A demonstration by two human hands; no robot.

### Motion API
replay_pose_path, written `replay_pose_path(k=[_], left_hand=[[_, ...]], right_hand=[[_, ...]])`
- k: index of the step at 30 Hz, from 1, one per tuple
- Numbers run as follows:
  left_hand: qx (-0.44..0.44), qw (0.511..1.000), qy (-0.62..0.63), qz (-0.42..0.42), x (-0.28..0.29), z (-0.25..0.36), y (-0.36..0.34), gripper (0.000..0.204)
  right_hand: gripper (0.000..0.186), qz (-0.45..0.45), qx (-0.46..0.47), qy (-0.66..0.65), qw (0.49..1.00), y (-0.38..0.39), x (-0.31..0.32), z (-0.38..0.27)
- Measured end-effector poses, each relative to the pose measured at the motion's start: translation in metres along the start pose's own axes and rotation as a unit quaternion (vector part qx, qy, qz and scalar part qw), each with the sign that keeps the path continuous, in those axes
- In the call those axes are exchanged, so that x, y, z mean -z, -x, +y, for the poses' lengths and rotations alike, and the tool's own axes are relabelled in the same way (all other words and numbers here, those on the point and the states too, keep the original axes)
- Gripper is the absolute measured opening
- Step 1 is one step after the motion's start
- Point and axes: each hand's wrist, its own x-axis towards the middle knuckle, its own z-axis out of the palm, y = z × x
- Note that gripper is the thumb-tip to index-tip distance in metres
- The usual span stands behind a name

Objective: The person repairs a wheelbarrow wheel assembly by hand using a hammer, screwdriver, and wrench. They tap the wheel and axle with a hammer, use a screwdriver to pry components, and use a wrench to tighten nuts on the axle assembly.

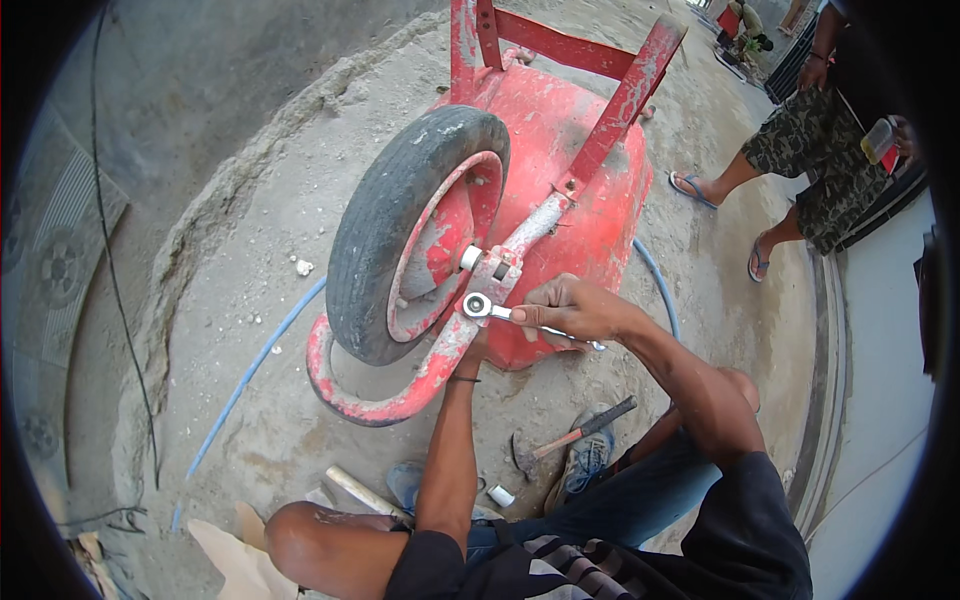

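A red, paint-worn wheelbarrow lies upturned in front of me, its tub (590,140) facing down and its black-tyred wheel (415,225) raised. My right hand (570,308) is closed around the handle of a silver wrench (477,305). The wrench's round head sits over a bolt on the scuffed tube frame (440,355), beside the wheel's axle. My left hand (478,346) reaches under that tube, close below the wrench head. The frame covers its fingers, so what they touch or hold is out of sight.
A hammer (570,437) lies by my shoe, near a small white cylinder (501,495) and a pale stick (365,492). A blue hose (250,370) runs under the wheelbarrow. At the right stands a person in camouflage shorts (825,150), beside a wall.
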Motion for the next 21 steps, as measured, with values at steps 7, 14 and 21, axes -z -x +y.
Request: replay_pose_path(k=[7, 14, 21], left_hand=[[0.0, 0.996, -0.084, -0.031, 0.012, 0.019, 0.001, 0.018], [0.001, 0.998, -0.036, -0.055, 0.015, 0.053, -0.002, 0.018], [-0.123, 0.973, -0.191, -0.04, 0.019, 0.042, -0.003, 0.012]], right_hand=[[0.031, 0.088, -0.001, -0.078, 0.993, 0.003, -0.01, 0.015], [0.031, 0.056, 0.03, 0.026, 0.998, 0.013, 0.0, 0.005], [0.034, -0.009, 0.003, 0.012, 1.0, -0.002, 0.007, 0.004]])
